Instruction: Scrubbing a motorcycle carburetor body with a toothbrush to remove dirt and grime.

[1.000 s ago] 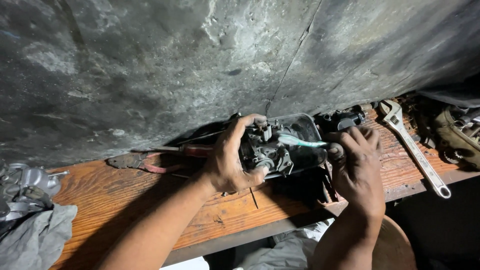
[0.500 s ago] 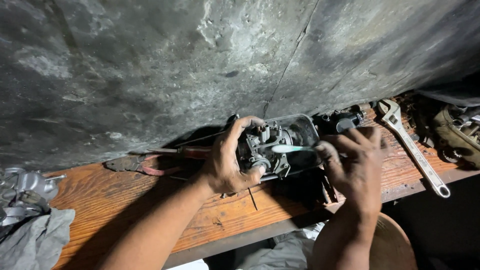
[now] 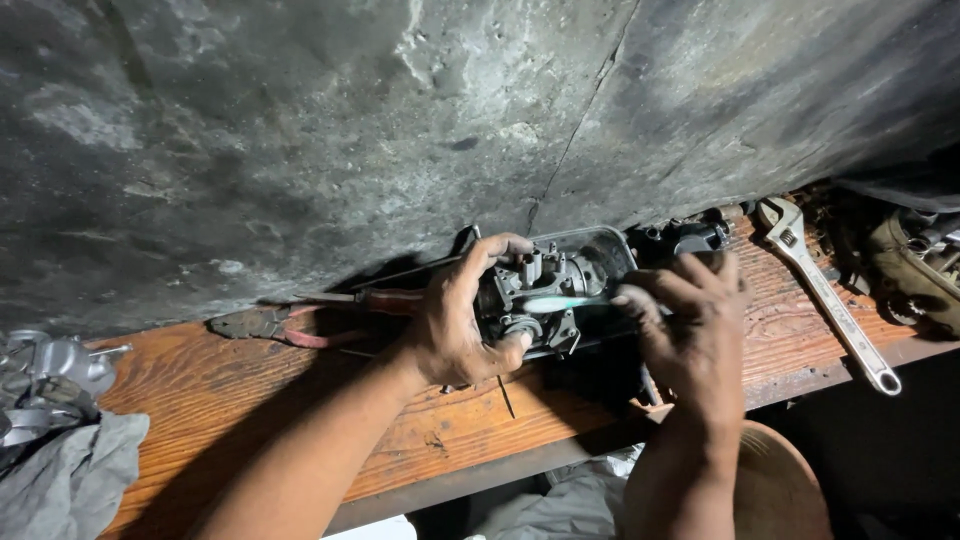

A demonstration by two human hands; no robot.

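Both arms are bare all the way up as far as you can see, no sleeves, no gloves, no watch or rings that I can spot. Left hand [image 3: 462,325] and right hand [image 3: 690,330] both look pretty grimy, dark greasy smudges over the knuckles and the fingers [image 3: 640,300]. Nails look short and dirty too. Forearms are lean and have the same oily sheen, mostly in shadow toward the bottom.
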